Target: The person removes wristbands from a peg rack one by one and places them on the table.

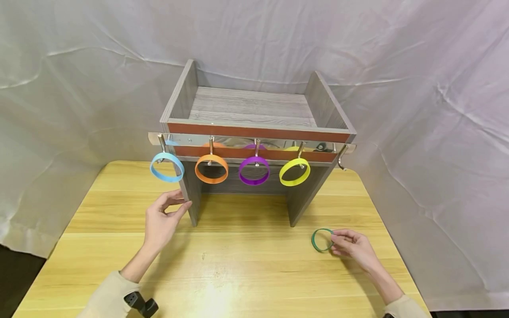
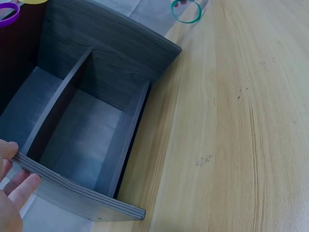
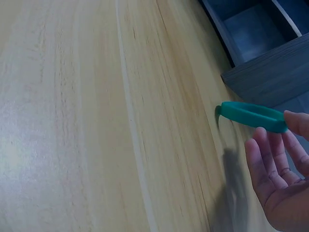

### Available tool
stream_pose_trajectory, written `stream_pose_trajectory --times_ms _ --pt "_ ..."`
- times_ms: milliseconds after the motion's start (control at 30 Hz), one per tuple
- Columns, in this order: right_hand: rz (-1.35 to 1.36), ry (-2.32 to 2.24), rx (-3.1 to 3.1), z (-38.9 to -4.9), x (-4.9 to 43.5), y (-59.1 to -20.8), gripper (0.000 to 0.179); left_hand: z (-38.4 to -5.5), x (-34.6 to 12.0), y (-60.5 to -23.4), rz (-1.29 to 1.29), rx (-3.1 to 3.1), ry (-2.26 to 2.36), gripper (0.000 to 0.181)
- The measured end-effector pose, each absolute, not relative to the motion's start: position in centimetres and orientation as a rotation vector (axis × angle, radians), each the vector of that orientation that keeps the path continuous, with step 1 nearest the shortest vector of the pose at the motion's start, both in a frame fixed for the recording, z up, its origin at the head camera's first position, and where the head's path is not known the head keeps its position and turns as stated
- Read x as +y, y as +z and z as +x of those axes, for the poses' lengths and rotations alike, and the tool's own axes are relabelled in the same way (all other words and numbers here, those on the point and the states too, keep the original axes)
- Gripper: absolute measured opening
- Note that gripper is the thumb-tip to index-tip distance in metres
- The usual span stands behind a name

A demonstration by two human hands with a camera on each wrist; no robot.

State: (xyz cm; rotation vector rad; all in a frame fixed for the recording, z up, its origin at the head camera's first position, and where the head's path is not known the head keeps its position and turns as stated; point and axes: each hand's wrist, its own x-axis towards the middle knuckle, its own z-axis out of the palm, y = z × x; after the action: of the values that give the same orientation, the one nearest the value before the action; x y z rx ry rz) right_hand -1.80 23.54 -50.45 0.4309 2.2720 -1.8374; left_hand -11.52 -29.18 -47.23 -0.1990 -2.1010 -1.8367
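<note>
My right hand pinches a thin green ring between thumb and fingertips, to the right of the shelf's front. In the right wrist view the green ring shows nearly edge-on, held above the table. My left hand holds the front edge of the grey wooden shelf's left side panel. Thumb at the edge and fingers along the outer face show in the left wrist view. From the shelf's metal hook rail hang a blue ring, an orange ring, a purple ring and a yellow ring.
The rail's rightmost hook holds no ring. Under the shelf lies a light wooden table. Pale grey cloth hangs behind and on both sides. A black device is strapped at the left sleeve.
</note>
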Motion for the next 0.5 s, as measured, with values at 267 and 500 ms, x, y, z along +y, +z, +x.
stream_pose_trajectory --times_ms 267,500 --pt "0.418 -1.801 2.276 -2.15 23.74 -50.77 0.045 -11.53 -29.21 -47.21 -0.194 -2.116 -1.822 0.032" --pt "0.385 -1.762 2.285 -2.56 24.49 -50.96 0.046 -11.57 -29.19 -47.28 -0.197 -2.117 -1.821 0.032"
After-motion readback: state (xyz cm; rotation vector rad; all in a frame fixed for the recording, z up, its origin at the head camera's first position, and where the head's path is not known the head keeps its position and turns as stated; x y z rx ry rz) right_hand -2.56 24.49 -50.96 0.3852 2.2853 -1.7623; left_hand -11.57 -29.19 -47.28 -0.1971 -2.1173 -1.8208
